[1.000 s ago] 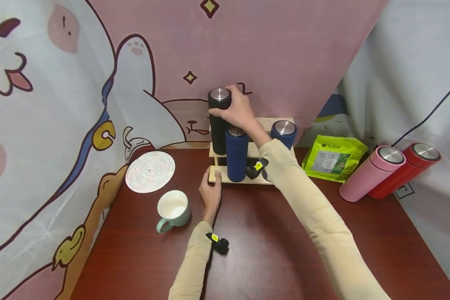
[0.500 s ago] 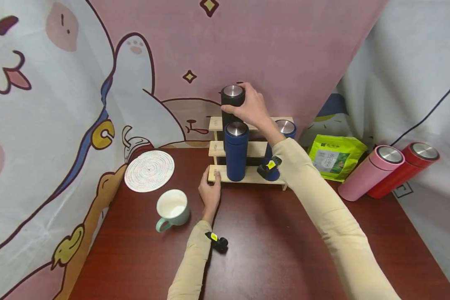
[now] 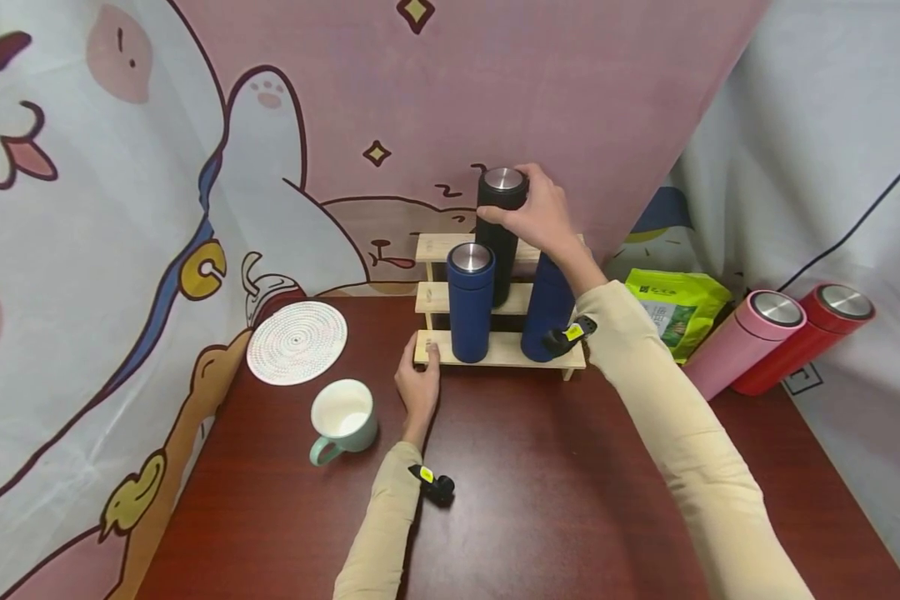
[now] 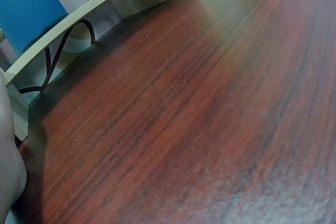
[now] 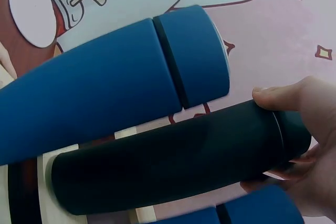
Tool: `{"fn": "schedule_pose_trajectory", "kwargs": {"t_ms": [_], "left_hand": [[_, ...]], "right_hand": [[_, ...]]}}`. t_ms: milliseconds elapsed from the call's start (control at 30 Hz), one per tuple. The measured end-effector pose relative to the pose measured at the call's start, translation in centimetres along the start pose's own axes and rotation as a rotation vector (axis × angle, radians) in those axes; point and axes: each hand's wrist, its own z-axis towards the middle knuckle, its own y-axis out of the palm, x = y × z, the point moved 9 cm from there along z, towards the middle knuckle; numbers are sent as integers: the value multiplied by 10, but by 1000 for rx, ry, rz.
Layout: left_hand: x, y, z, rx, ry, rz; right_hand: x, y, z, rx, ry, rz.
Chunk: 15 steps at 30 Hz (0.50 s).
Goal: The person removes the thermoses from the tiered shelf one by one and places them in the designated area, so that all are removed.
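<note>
Both hands are busy at the wooden stepped rack [image 3: 495,350]: the right hand [image 3: 543,212] wraps its fingers and thumb round the top of the black flask [image 3: 499,225], just under its steel cap, probably because a grip that high keeps the tall flask upright and clear of the two blue flasks below. That flask stands on a middle step, directly beneath the right palm, with one blue flask [image 3: 471,300] in front of it toward the left hand and another blue flask [image 3: 547,312] under the right wrist. The left hand [image 3: 417,392] rests with relaxed, nearly straight fingers against the rack's near left corner, seemingly to steady it. Reaching forward, the right arm is extended, wrist bent downward; the left forearm lies low over the table [image 3: 540,500].
</note>
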Motion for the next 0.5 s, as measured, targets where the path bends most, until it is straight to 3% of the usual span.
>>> {"fn": "schedule_pose_trajectory", "kwargs": {"t_ms": [500], "left_hand": [[-4,1,0,-3,4,9]], "right_hand": [[22,-31,-15,67,-2,-26]]}}
